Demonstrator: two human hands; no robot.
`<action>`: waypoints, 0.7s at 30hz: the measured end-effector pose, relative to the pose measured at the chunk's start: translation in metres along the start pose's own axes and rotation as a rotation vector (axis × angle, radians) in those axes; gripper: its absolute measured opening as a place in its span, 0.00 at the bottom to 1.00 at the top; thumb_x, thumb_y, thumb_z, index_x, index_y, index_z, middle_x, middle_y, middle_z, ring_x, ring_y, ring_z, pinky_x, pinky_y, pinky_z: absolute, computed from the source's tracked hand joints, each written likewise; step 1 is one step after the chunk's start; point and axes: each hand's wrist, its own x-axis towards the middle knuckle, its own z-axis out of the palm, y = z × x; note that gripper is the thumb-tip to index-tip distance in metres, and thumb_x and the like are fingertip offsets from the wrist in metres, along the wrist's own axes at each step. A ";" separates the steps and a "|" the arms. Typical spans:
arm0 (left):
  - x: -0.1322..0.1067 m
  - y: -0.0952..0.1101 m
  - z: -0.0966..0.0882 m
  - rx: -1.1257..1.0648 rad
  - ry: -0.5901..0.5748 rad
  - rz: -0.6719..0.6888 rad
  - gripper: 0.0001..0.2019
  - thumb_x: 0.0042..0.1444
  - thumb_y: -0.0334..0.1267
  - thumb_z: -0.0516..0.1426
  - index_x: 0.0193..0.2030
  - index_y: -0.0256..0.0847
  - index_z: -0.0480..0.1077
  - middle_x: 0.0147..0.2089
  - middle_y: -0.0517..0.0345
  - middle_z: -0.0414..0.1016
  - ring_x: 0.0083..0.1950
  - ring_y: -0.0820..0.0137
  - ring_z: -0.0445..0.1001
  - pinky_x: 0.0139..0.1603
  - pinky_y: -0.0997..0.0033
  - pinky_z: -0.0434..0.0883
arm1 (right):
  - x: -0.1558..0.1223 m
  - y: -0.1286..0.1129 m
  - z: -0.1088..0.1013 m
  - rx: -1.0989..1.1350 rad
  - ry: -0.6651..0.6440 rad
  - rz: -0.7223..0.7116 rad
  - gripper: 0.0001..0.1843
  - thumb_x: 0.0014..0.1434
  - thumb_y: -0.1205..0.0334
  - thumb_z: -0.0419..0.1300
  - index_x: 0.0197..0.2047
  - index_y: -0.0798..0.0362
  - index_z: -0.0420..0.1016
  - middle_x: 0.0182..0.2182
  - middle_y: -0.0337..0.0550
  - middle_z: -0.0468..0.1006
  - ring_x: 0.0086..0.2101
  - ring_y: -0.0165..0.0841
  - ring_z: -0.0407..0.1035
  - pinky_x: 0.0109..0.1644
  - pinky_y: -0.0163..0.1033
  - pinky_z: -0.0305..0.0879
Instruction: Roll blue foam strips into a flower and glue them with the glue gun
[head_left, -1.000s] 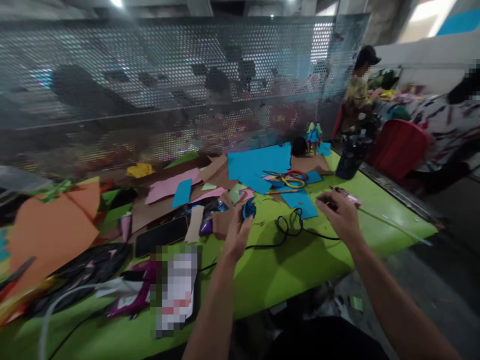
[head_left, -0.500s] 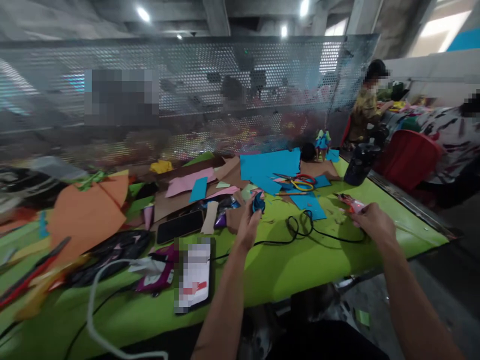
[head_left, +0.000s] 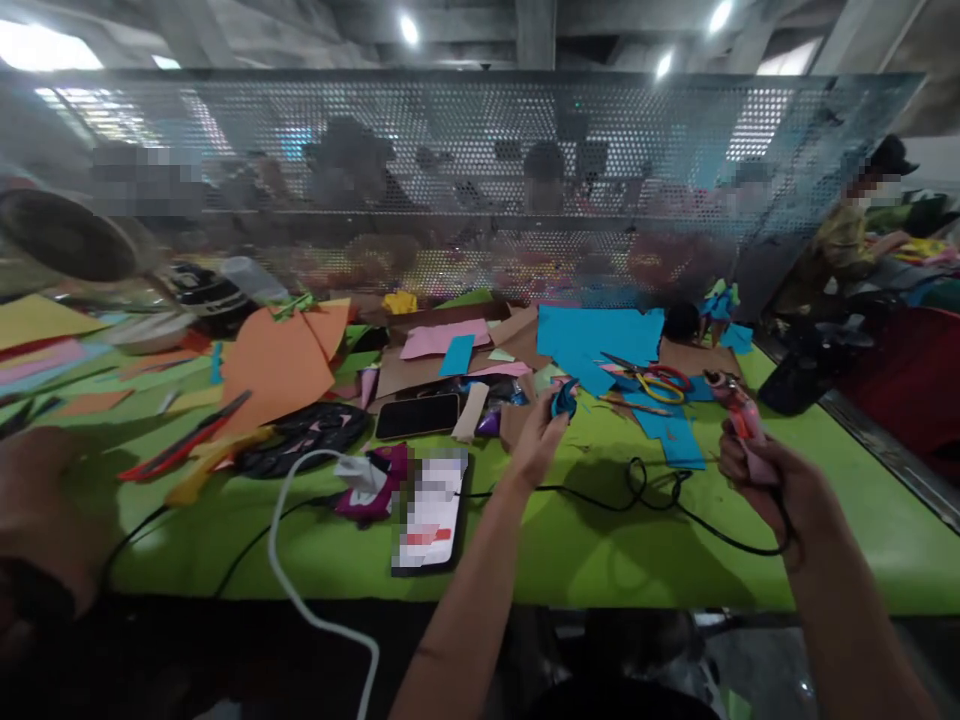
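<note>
My left hand (head_left: 541, 437) is closed round a small curled blue piece (head_left: 564, 398), perhaps foam or paper, raised over the middle of the table. Over on the right, my right hand (head_left: 780, 470) grips a pink glue gun (head_left: 748, 432) by its handle, nozzle pointing up and away from me. From the handle a black cord (head_left: 637, 497) loops across the green tabletop. Between the two hands, farther back, lie scissors (head_left: 664, 384) with yellow and red handles, on blue sheets (head_left: 600, 335).
A phone (head_left: 431, 520) with a lit screen, a dark phone (head_left: 417, 416), a purple wipes pack (head_left: 379, 490) and a white cable (head_left: 281, 560) lie left of my arm. Another person's arm (head_left: 37, 500) rests at far left. A perforated metal screen (head_left: 450, 200) stands behind; a dark cup (head_left: 799, 375) is at right.
The view has swung left, bringing another person's arm into sight. My right hand has lifted the glue gun and turned it more upright; my left hand still holds the blue piece.
</note>
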 end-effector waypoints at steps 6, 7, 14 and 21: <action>0.001 -0.002 -0.011 0.111 0.040 0.005 0.20 0.62 0.47 0.51 0.59 0.44 0.65 0.45 0.56 0.71 0.44 0.67 0.68 0.49 0.68 0.66 | 0.024 -0.033 0.036 0.772 -0.205 0.506 0.15 0.38 0.64 0.65 0.35 0.53 0.76 0.27 0.43 0.74 0.19 0.25 0.59 0.17 0.32 0.54; 0.001 -0.001 -0.012 0.129 0.047 0.013 0.19 0.62 0.46 0.50 0.58 0.44 0.65 0.44 0.56 0.71 0.43 0.68 0.68 0.48 0.68 0.66 | 0.030 -0.036 0.040 0.760 -0.251 0.524 0.14 0.39 0.64 0.66 0.34 0.54 0.77 0.25 0.43 0.75 0.20 0.27 0.61 0.18 0.33 0.55; 0.003 0.006 -0.013 0.212 0.090 0.013 0.17 0.63 0.46 0.50 0.54 0.43 0.67 0.37 0.59 0.69 0.36 0.69 0.65 0.42 0.70 0.66 | 0.054 -0.035 0.065 0.487 -0.607 0.462 0.20 0.46 0.47 0.71 0.36 0.55 0.80 0.24 0.46 0.78 0.21 0.29 0.64 0.20 0.33 0.55; -0.001 0.010 -0.007 0.169 0.038 -0.002 0.20 0.62 0.48 0.51 0.58 0.44 0.64 0.48 0.54 0.72 0.47 0.63 0.70 0.50 0.65 0.68 | 0.038 -0.015 0.062 0.264 -0.615 0.358 0.23 0.51 0.42 0.66 0.38 0.55 0.80 0.31 0.45 0.78 0.25 0.29 0.62 0.25 0.35 0.57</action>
